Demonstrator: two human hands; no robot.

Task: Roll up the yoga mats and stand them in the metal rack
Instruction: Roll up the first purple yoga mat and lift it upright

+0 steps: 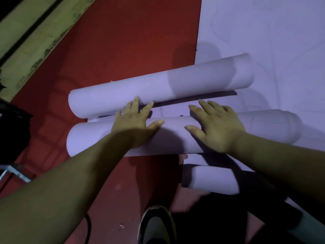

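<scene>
Evidently mid-roll: left hand (133, 124) and right hand (216, 127), both flat with fingers spread, press a lilac foam yoga-mat roll (88, 138) just beside a second lilac roll (109, 95); next, probably tighten, then grip.

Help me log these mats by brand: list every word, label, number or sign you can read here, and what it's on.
No readable text anywhere.
The near roll, far roll and short roll: plain purple, no labels.
The flat mat: faint curved lines only, no letters.
The shoe: too dark to make out any logo.
</scene>
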